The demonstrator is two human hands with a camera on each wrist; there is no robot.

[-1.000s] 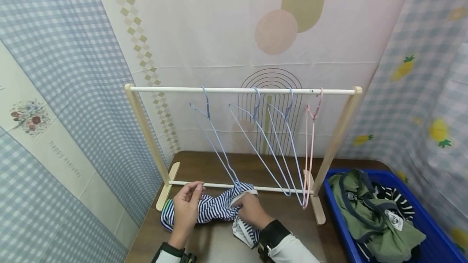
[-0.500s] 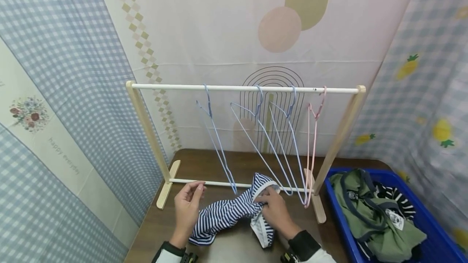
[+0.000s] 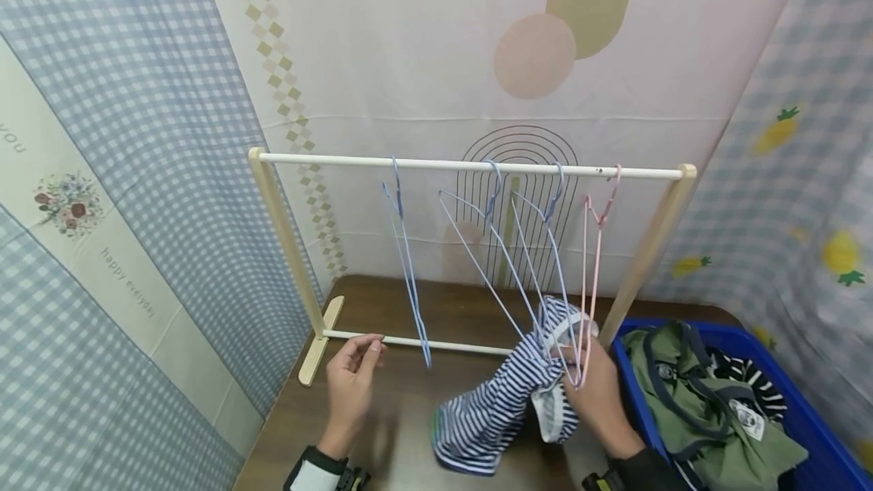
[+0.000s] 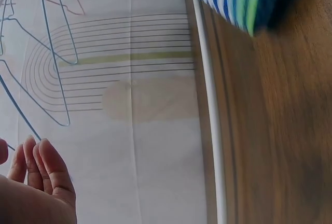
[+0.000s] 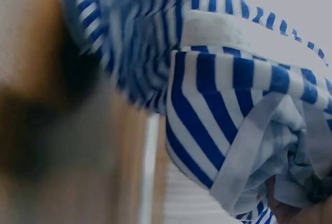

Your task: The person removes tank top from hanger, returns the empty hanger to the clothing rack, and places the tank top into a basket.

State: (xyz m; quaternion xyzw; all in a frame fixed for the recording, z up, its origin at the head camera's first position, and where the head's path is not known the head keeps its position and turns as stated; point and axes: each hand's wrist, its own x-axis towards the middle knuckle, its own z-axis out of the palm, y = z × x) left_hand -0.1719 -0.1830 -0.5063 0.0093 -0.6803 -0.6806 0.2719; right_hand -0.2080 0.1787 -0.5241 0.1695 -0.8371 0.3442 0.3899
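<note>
My right hand (image 3: 593,392) holds a navy-and-white striped garment (image 3: 487,408), bunched near its pale-trimmed opening. The garment's long end hangs down to the left, with a green edge. In the head view, the lower ends of the blue and pink hangers overlap the garment and the hand. A close look at the stripes and pale trim (image 5: 233,146) comes from the right wrist view. My left hand (image 3: 351,385) stays near the rack's lower rail, its fingers bent loosely and nothing visible between them. In the left wrist view the fingers (image 4: 49,169) stand apart from the thumb.
A wooden rack with a white top rail (image 3: 443,164) carries a blue hanger (image 3: 409,279) at left, two more blue hangers, and a pink hanger (image 3: 598,264) at right. A blue basket (image 3: 702,332) with a green garment (image 3: 696,400) and other clothes stands at the right.
My right hand has carried the striped garment rightwards, away from the lower end of the left blue hanger, which has swung round slightly. The left hand has hardly moved.
</note>
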